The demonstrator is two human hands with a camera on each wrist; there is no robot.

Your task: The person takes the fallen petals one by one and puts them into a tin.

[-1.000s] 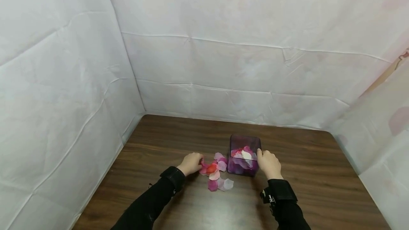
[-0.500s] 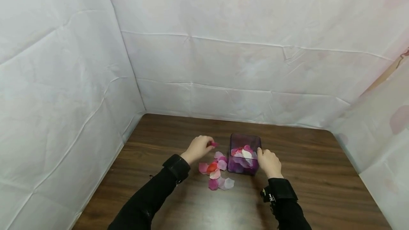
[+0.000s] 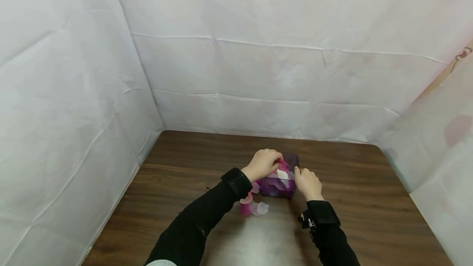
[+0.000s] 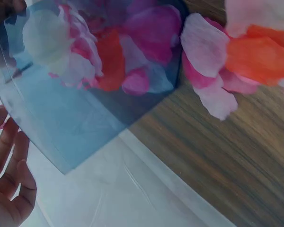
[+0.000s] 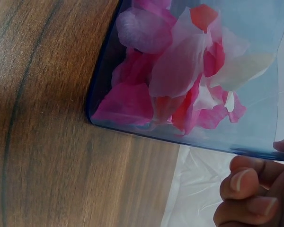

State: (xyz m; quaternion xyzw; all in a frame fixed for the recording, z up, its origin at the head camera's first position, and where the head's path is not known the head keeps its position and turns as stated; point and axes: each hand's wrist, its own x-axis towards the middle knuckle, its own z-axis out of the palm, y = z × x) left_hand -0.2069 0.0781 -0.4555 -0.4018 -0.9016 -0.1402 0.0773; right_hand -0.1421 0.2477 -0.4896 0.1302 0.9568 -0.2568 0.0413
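Observation:
A see-through purple box (image 3: 291, 160) stands on the table with pink, red and white petals (image 5: 177, 80) heaped inside. My right hand (image 3: 308, 184) holds its right side at the rim, with the thumb over the edge and curled fingers (image 5: 241, 182) outside. Over the box's left part reaches my left hand (image 3: 263, 163). It pinches a pink petal, of which only a sliver shows by the fingers (image 4: 4, 156) in the left wrist view. Left of the box lie loose petals (image 4: 206, 45), partly covered by my left forearm in the head view.
The brown wood-grain table (image 3: 369, 200) has white cloth (image 3: 258, 69) hanging behind it and along both sides. A white petal (image 3: 262, 208) and a magenta petal (image 3: 245, 209) lie nearest to me, in front of the box's left corner.
My left hand has lifted a pink petal from the loose ones and carried it right, over the box. The right hand keeps its hold on the rim. The view has shifted slightly.

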